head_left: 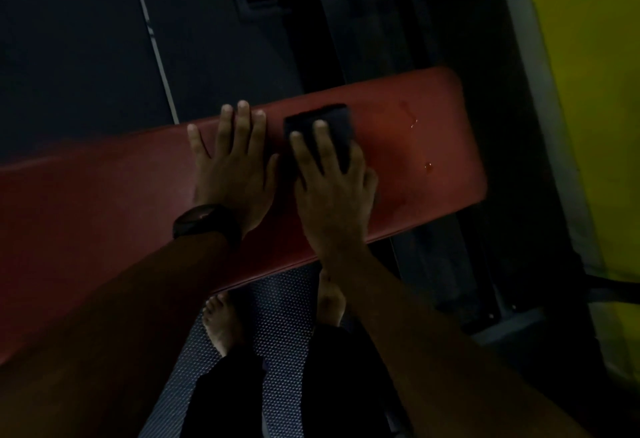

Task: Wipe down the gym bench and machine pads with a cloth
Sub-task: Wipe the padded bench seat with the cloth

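Observation:
A red padded gym bench (415, 147) runs across the view from lower left to upper right. A dark folded cloth (334, 122) lies on its pad near the far edge. My right hand (329, 181) presses flat on the cloth with straight, spread fingers. My left hand (232, 164), a dark watch on its wrist, rests flat on the pad just left of the cloth. A few wet drops (427, 166) shine on the pad to the right of the cloth.
The bench's dark metal frame (446, 278) stands under the right end of the pad. My bare feet (221, 323) stand on a textured floor mat (280, 320) below the bench. A yellow wall (595, 91) rises at the right. Dark flooring lies beyond the bench.

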Available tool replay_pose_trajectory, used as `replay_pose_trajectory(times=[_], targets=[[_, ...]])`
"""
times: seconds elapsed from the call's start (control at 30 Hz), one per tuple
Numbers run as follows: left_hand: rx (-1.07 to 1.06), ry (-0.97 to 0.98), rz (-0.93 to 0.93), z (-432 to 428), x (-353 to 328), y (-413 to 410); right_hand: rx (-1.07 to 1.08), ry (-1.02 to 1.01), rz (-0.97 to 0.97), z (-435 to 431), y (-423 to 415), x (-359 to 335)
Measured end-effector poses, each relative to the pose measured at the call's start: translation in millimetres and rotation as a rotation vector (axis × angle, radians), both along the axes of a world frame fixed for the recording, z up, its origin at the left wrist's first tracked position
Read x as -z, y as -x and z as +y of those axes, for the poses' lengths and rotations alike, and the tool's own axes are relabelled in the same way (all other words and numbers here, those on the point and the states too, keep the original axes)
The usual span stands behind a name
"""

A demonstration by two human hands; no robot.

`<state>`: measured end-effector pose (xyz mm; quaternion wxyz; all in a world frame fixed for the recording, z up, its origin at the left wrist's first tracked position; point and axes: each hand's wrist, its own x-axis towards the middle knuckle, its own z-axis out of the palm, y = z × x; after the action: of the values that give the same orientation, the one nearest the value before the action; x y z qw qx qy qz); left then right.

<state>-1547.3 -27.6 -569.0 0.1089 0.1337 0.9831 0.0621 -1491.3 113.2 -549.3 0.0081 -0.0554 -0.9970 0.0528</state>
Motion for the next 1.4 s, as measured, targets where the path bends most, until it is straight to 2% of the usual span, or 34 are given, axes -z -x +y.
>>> replay_pose_trajectory(times=[0.07,0.13,0.2,0.3,0.37,0.4,0.47,0.53,0.6,0.67,0.77,0.83,0.93,1.03,1.1,1.2,1.3,1.37,1.4], targets=[[0.003,0.005,0.011,1,1,0,-0.246,-0.072,0.004,19,23,1],[0.010,0.007,0.010,3,0,1,-0.318,-0.156,-0.002,41,48,-1],[0.014,-0.003,-0.004,6,-2,5,-0.153,-0.112,-0.069,58,61,-4],[0.008,-0.002,-0.012,8,-3,8,0.337,-0.003,-0.059,52,50,-6],[0.009,-0.003,-0.004,9,-1,7,0.444,0.005,-0.063,25,32,-8],[0.013,-0.005,0.001,10,0,7,0.389,0.022,-0.075,11,23,-9],[0.027,0.006,0.012,11,3,7,0.139,0.028,-0.065,3,16,-6],[0.038,0.024,0.023,12,3,6,-0.139,-0.021,-0.067,21,40,-9],[0.036,0.022,0.017,13,3,6,-0.277,-0.120,-0.100,44,62,-5],[0.026,0.000,0.004,14,1,5,-0.159,-0.176,-0.113,63,75,-5],[0.026,-0.010,-0.001,13,-1,5,0.223,-0.074,-0.083,63,74,-32],[0.032,0.008,-0.010,12,-2,5,0.292,-0.061,-0.265,40,55,-41],[0.027,0.016,-0.014,13,-2,3,0.176,0.074,-0.101,8,20,-30],[0.012,0.021,-0.009,15,-2,-1,-0.209,-0.030,-0.161,27,41,-18],[0.020,0.016,-0.011,16,-3,-2,-0.286,-0.154,-0.125,53,62,-14],[0.025,0.013,-0.015,17,-5,-6,-0.028,-0.069,-0.033,71,68,-31],[0.016,0.012,0.001,19,-4,-11,0.385,0.150,-0.249,52,36,-36],[0.022,0.012,0.006,19,-3,-12,0.432,0.083,-0.064,24,4,-29],[0.030,0.014,0.003,19,-3,-13,0.376,0.074,-0.062,14,-8,-27]])
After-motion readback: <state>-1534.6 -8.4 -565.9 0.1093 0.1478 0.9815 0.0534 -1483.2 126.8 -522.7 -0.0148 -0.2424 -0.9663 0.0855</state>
